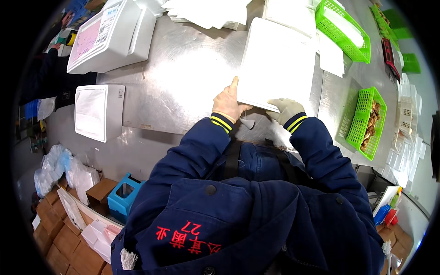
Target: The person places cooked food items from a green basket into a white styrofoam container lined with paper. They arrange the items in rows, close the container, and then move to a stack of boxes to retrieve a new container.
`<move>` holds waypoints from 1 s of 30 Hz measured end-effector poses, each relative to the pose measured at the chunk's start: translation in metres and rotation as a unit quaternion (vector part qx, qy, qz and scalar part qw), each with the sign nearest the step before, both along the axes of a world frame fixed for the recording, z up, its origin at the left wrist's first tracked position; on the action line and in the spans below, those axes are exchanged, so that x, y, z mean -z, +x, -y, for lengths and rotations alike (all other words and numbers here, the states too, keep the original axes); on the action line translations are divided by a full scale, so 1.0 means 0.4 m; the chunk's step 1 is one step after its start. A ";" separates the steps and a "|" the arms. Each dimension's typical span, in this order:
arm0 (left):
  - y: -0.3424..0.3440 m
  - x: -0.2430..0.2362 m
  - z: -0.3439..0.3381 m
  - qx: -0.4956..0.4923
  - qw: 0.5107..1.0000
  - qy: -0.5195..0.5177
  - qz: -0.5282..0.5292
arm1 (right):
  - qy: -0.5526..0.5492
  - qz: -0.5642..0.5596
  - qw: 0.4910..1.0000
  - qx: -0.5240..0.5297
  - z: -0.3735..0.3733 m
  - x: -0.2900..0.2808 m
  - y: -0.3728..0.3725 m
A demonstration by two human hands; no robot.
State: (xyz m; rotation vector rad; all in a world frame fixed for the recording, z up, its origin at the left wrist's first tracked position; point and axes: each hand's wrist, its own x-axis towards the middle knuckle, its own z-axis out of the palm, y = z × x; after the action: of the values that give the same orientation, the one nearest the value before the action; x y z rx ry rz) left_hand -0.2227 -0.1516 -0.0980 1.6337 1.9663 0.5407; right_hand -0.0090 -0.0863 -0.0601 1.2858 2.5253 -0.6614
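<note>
A flat white rectangular slab, perhaps a foam box lid (277, 64), lies on the metal table in front of me, its surface washed out by glare. My left hand (228, 101) grips its near left corner, thumb up along the side and the other fingers partly hidden under it. At the near edge, my right hand (286, 110), in a pale glove, holds the slab with fingertips on top. A small grey pointed piece (248, 123) shows at the table edge between my hands.
White foam boxes (108, 41) stand at the left, one (98, 112) lower beside the table (183, 68). White sheets (208, 11) lie at the back. To the right are a green basket (344, 32) with white sheets and another (366, 123) holding brown mushrooms. A person's dark sleeve (43, 68) shows far left.
</note>
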 end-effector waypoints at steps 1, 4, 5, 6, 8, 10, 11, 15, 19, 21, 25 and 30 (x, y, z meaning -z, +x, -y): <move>0.004 -0.003 -0.004 -0.007 1.000 -0.013 -0.006 | 0.020 -0.031 0.999 -0.002 0.002 0.014 0.006; -0.007 0.001 -0.013 0.009 1.000 -0.012 0.013 | 0.031 -0.033 0.999 0.010 0.003 0.009 0.010; -0.015 0.000 -0.008 0.022 0.999 -0.015 0.019 | 0.022 -0.025 0.999 0.014 0.008 0.009 0.009; -0.023 -0.006 -0.014 0.037 0.999 -0.011 0.025 | 0.019 -0.017 0.999 0.019 0.007 0.014 0.008; -0.056 0.015 -0.012 0.064 0.988 0.074 0.120 | 0.040 -0.055 0.998 0.015 0.012 0.048 0.011; -0.080 -0.030 -0.016 0.079 0.974 -0.027 0.210 | 0.016 -0.039 0.999 0.015 0.005 0.045 0.011; -0.096 -0.015 -0.006 0.069 0.966 -0.014 0.250 | 0.000 -0.026 0.999 0.022 0.008 0.031 -0.001; -0.057 -0.022 -0.010 0.056 0.950 -0.010 0.307 | 0.008 0.038 0.999 0.008 0.053 0.005 0.058; 0.022 -0.002 -0.049 0.010 0.973 -0.067 0.222 | 0.044 -0.173 0.983 0.028 0.074 -0.004 0.130; 0.041 0.007 -0.065 -0.008 0.984 -0.089 0.157 | 0.154 -0.238 0.955 0.091 0.053 -0.021 0.155; 0.058 -0.023 -0.091 -0.071 0.985 -0.116 0.110 | 0.231 -0.288 0.907 0.204 -0.002 -0.038 0.203; 0.057 -0.139 -0.012 -0.165 0.969 -0.008 0.184 | 0.197 -0.427 0.874 0.121 0.000 -0.073 0.139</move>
State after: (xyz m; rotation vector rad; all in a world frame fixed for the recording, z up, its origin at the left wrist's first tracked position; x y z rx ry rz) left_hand -0.1997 -0.1468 -0.0423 1.0994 1.9536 0.8821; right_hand 0.0464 -0.0863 -0.0308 1.7600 3.3692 -0.9695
